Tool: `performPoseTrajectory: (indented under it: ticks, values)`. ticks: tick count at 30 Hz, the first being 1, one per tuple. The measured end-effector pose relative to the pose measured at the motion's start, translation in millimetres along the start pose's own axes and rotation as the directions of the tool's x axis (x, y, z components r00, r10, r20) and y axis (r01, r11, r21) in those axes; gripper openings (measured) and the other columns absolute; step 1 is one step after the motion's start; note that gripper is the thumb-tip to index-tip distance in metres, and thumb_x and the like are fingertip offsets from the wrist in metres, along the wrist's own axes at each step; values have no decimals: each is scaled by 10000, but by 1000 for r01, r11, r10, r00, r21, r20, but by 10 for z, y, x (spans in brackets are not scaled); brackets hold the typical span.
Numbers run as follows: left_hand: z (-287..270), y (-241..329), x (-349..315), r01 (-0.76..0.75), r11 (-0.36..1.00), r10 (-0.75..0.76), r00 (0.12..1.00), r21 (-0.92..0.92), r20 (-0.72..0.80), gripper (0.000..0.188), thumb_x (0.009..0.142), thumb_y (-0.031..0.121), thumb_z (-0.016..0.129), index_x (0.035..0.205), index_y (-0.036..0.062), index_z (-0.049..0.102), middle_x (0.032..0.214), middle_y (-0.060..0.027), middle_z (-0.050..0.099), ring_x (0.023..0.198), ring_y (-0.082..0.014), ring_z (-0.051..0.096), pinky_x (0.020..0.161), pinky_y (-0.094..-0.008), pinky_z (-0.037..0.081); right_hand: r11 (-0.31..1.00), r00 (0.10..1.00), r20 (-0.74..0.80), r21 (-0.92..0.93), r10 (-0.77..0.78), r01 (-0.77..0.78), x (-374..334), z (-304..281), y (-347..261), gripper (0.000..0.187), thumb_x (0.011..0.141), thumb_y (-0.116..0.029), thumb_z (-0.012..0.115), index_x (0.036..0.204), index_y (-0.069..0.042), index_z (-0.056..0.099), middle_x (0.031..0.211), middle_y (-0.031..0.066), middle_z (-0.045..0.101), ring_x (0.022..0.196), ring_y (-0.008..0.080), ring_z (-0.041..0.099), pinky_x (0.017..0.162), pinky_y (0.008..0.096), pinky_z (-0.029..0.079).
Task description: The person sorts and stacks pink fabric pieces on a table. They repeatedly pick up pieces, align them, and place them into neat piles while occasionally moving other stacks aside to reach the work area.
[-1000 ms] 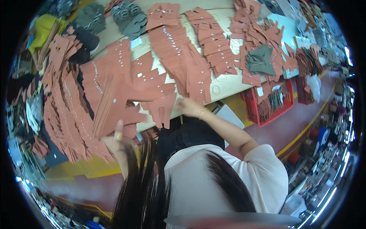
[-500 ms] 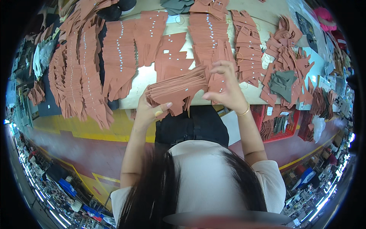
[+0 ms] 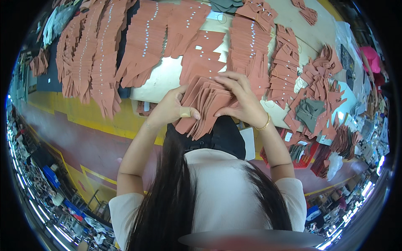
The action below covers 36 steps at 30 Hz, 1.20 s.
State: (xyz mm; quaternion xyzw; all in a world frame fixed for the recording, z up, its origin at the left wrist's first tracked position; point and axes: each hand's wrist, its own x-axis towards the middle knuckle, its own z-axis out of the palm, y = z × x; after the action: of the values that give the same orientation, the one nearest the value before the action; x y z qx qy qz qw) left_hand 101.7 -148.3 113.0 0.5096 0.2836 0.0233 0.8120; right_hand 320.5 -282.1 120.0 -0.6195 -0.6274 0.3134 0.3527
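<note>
A fanned stack of rust-brown cut fabric pieces [image 3: 205, 104] sits between both hands in front of my body. My left hand [image 3: 169, 109] grips its left side, thumb with a tan band on top. My right hand [image 3: 240, 98], a gold bracelet on its wrist, presses down on the stack's upper right edge. The stack hangs at the near edge of the pale worktable [image 3: 167, 75].
Long rows of the same brown pieces [image 3: 142, 46] with small white tags cover the table. Loose brown and grey pieces [image 3: 312, 108] lie to the right. A red crate [image 3: 312, 157] stands below the table. A yellow-lined floor [image 3: 83, 121] runs left.
The view has shifted left and closer. The stack has come nearer my body and both hands have tightened on it, the right hand now on top.
</note>
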Motion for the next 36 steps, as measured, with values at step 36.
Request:
performPoseTrajectory:
  ticks: [36]
  values:
    - [-243, -715, 479, 328, 847, -310, 944, -419, 113, 614, 951, 201, 634, 1451, -6, 343, 1391, -126, 491, 1265, -217, 516, 1059, -373, 446, 965, 884, 387, -88, 263, -248, -733, -713, 166, 495, 751, -228, 787, 1176, -55, 599, 1003, 149, 647, 935, 349, 636, 816, 412, 518]
